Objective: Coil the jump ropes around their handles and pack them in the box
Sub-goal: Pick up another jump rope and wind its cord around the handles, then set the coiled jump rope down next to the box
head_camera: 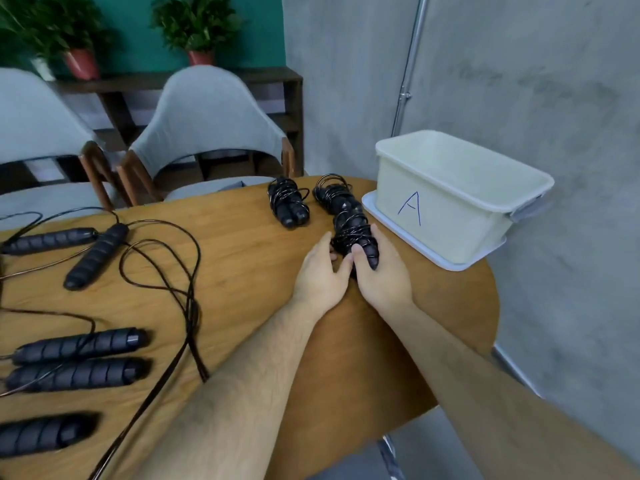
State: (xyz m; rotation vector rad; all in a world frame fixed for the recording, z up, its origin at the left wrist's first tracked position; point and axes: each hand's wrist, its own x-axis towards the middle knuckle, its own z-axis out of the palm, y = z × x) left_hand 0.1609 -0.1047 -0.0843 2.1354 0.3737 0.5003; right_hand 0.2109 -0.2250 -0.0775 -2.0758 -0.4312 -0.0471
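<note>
Well to the left of the box, the loose jump ropes [86, 251] lie on the table [225, 237] with their cords sprawled and not yet wound. Nearer the box sits one wound rope [289, 202], and a second wound rope [330, 195] lies just left of the box's far corner.

The left hand [320, 271] meets the held bundle [353, 233] on the side away from the box. Its fingertips are hidden against the cord, so I cannot tell whether its grip is clamped or only steadying. The right hand [381, 271] has its grip clamped on this bundle, with the thumb over the top and the fingers on the box side. The bundle is low over the table, just left of the box.

The box [450, 209], marked A, stands open on its lid [377, 214]; no rope shows inside.

The bundle looks ready for packing. Keep the thumb pressed over the outer turns so the cord cannot spring loose. Lift it clear of the near rim and lay it flat along one wall, leaving room for the others.
</note>
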